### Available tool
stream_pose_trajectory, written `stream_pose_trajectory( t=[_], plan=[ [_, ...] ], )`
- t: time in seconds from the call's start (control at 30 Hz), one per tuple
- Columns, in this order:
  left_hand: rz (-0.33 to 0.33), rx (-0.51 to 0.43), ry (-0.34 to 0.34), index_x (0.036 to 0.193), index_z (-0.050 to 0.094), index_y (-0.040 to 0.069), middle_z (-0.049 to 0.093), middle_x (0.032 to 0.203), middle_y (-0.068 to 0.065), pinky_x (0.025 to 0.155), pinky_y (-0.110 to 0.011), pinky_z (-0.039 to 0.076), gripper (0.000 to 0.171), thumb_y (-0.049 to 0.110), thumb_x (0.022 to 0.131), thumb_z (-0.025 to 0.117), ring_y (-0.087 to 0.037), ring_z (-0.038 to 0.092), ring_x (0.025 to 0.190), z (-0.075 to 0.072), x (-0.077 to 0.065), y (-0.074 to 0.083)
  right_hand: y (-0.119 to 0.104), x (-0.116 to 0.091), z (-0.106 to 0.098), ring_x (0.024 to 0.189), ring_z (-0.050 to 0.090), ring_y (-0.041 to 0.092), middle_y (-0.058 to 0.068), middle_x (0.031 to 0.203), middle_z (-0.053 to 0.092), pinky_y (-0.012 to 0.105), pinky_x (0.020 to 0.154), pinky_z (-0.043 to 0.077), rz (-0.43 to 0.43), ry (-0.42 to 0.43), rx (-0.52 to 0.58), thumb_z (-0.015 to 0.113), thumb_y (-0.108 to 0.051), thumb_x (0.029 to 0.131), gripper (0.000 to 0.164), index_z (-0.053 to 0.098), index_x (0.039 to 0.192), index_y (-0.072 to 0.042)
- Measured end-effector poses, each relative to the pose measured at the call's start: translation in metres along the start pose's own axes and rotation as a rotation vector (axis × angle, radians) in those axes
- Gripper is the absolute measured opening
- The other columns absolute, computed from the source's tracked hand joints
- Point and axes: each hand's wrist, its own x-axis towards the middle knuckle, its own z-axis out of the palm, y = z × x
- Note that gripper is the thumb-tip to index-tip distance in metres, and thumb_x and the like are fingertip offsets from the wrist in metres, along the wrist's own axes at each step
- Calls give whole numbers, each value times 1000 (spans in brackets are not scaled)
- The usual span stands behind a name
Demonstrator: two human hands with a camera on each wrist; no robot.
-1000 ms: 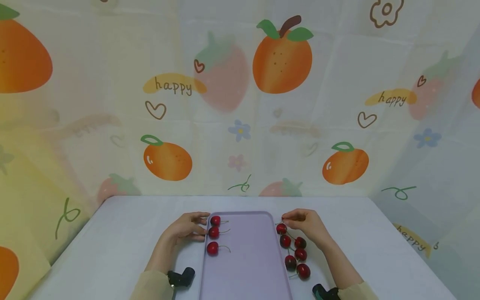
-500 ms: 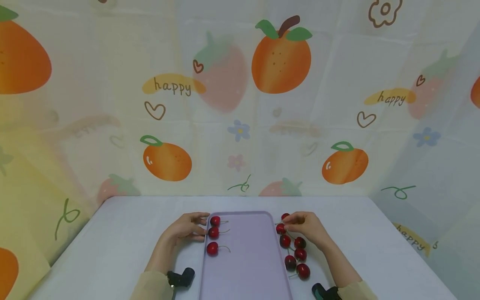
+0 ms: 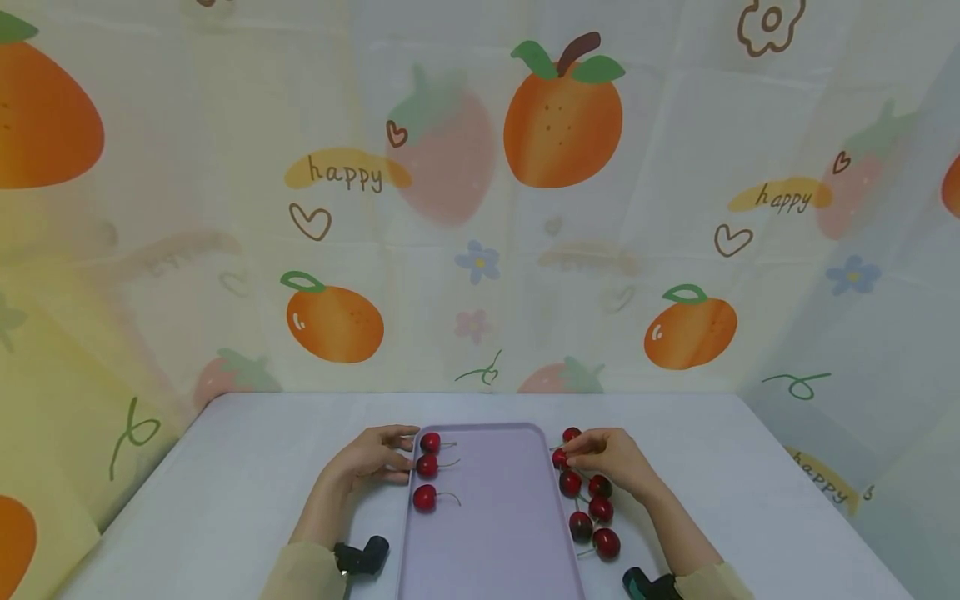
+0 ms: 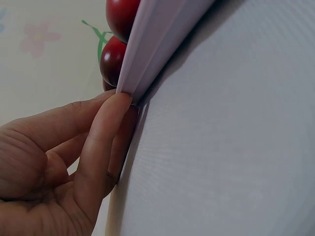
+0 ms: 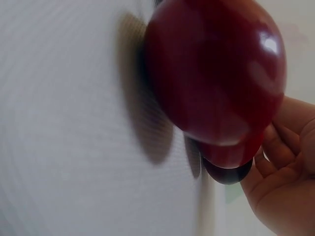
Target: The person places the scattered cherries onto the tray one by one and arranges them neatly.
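On the left side of a pale purple tray (image 3: 487, 517), three dark red cherries lie in a column, the middle cherry (image 3: 427, 465) close to the far one. My left hand (image 3: 372, 454) holds the tray's left rim with thumb and fingertips, as the left wrist view shows. My right hand (image 3: 611, 454), just beyond the tray's right edge, pinches a cherry (image 3: 558, 458) between thumb and fingers, which partly cover it. Another cherry (image 3: 572, 434) lies right behind those fingers. In the right wrist view a large near cherry (image 5: 216, 69) hides the fingertips of the right hand (image 5: 285, 172).
Several more cherries, among them the nearest cherry (image 3: 606, 543), lie clustered with their stems on the white table (image 3: 262, 450) along the tray's right edge. Black wrist devices (image 3: 363, 556) show at both sleeves. A fruit-printed curtain (image 3: 480, 208) hangs behind the table.
My right hand has let go of the far cherry, now visible on the table, and moved slightly nearer to the second cherry. The left hand has stayed on the tray rim.
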Motion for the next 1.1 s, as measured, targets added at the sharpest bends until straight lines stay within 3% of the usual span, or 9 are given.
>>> stream_pose_trajectory(
  t=[0.47,0.93,1.1],
  plan=[
    [-6,-3,15,137,56,3,58,114,-16,70,-31,64,59,-9,80,68,-17,67,77,1,2,-2,1,0,1,79,65,13,18,100,75,20,65,57,-18,-9,-25,72,-14,88,21,73,103,0],
    [8,-4,5,137,55,3,58,115,-17,69,-30,64,60,-9,80,67,-17,67,77,1,2,-1,0,-3,-10,88,67,15,14,109,74,18,75,58,12,83,-47,69,-17,91,21,74,108,-6],
    [7,2,-9,139,53,2,57,117,-18,70,-30,64,61,-8,81,67,-16,67,78,0,0,1,0,-3,-13,91,69,19,16,110,73,22,81,61,22,109,-36,68,-16,92,22,74,110,-5]
  ],
)
